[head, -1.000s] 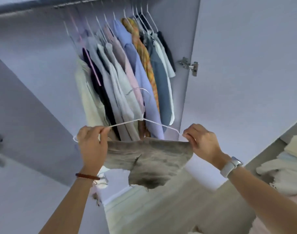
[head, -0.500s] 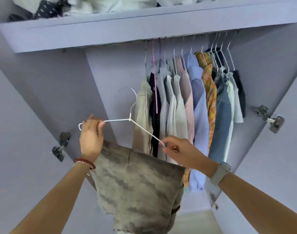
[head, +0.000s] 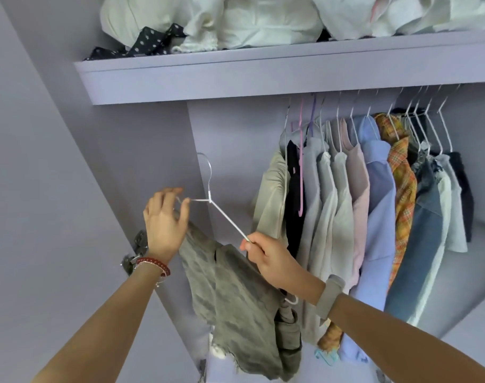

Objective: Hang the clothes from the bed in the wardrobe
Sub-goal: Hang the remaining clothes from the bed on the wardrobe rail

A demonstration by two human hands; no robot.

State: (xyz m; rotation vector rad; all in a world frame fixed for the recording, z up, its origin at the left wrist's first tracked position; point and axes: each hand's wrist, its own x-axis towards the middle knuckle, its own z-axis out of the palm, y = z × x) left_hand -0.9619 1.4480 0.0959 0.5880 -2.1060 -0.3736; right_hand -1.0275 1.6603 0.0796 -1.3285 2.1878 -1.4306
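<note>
From the head view, the main risk is the grey garment (head: 235, 294) sliding off the white wire hanger (head: 224, 217). The hanger sits tilted, its left end high and its right end low, and the cloth drapes over it and hangs heavily toward the lower side; if the tilt grows during the lift, the fabric would likely slip down the wire and drop. A second risk is the hook (head: 205, 168) missing the rail: the rail itself is hidden behind the front edge of the shelf (head: 263, 78), so the hook has to be guided blind. The free space lies to the left of the hanging shirts (head: 360, 203), and a hook brought in too far right could snag the beige garment (head: 271, 194) at the end of the row or tangle with its neighbours' hangers.

The left hand (head: 165, 219) is raised, back toward the camera, with its fingers curled round the hanger's upper left end and the top of the garment there. The right hand (head: 269, 261) sits lower and nearer the shirts, pinching the hanger's sloping right arm between thumb and fingers. Both forearms reach up and inward from the bottom of the frame. The garment hangs between the two hands, in front of the wardrobe's open left side, well below the shelf and not yet hung.
</note>
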